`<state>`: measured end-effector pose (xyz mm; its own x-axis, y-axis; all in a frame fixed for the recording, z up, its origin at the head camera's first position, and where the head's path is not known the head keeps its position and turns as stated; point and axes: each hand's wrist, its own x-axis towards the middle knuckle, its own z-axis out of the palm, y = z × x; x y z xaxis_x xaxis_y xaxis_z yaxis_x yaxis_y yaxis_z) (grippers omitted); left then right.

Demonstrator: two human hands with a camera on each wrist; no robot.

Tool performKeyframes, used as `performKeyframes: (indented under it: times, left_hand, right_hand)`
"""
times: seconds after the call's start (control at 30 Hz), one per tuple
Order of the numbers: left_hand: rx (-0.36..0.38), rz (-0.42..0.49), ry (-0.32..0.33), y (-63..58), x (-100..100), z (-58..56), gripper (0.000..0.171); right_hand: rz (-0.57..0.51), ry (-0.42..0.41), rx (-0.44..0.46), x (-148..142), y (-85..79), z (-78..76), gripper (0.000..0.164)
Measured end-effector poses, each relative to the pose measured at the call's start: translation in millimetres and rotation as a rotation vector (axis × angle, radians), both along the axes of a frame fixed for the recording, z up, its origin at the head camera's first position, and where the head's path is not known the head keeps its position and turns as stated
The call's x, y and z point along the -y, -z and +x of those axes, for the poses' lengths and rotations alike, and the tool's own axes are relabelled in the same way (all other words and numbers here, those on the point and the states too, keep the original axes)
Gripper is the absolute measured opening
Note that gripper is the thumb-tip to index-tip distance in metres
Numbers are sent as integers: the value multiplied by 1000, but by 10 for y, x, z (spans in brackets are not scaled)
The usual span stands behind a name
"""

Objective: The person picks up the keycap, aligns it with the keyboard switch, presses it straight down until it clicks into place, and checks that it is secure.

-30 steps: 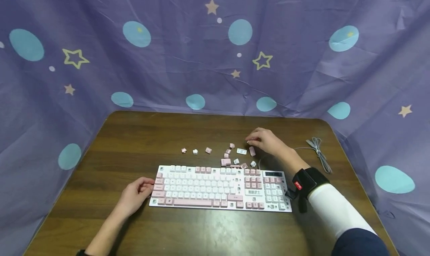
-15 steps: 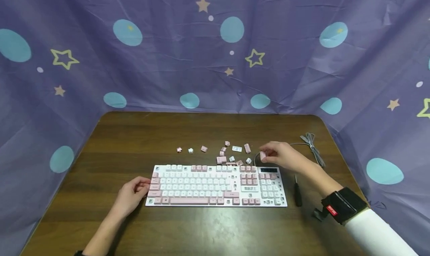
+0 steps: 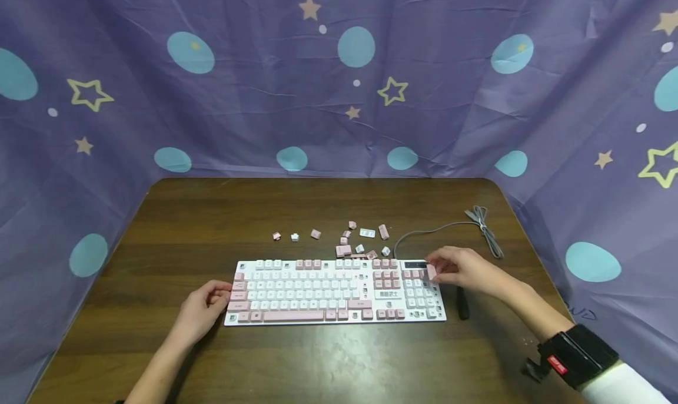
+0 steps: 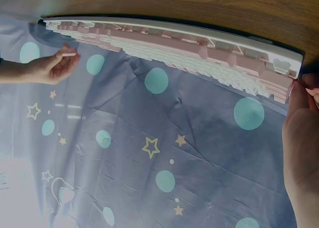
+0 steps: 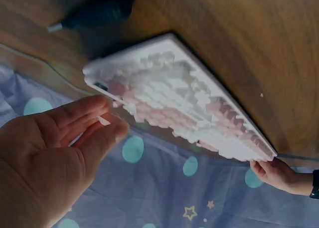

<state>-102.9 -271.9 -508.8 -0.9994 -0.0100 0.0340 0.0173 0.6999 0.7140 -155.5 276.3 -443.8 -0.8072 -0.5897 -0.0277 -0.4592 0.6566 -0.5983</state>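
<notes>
A white and pink keyboard (image 3: 293, 316) lies on the wooden table, with bare switches showing among its keys. At its left end my left hand (image 3: 200, 310) holds the edge; in the left wrist view its fingers (image 4: 299, 96) are right at the keyboard's corner. Between thumb and fingers, my right hand (image 3: 468, 270) pinches a long pink keycap (image 3: 431, 271) over the number pad's upper right. That keycap (image 4: 69, 54) stands out edge-on in the left wrist view. Part of a black-handled screwdriver (image 3: 463, 304) is covered by the right hand.
Several loose pink and white keycaps lie behind the keyboard, among them a wide pink keycap (image 3: 343, 251) and a long white one (image 3: 367, 233). A grey cable (image 3: 484, 230) runs to a tied bundle at back right. A patterned purple cloth (image 3: 238, 115) hangs behind the table.
My right hand has come from the loose keycaps, right and toward me, to the keyboard's upper right, carrying the pink keycap. The left hand keeps its place. The head view has shifted slightly.
</notes>
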Motion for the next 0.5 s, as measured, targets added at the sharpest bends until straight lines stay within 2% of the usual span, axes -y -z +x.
performKeyframes:
  times: [0.27, 0.4, 0.5]
  left_hand:
    - [-8, -7, -3, -1, 3, 6, 13]
    - [-10, -6, 1, -4, 5, 4, 13]
    - [-8, -5, 4, -1, 4, 6, 14]
  right_hand:
    - [-88, 13, 99, -156, 253, 137, 33]
    - [-115, 29, 99, -181, 334, 174, 33]
    - [-96, 16, 57, -191, 349, 188, 32]
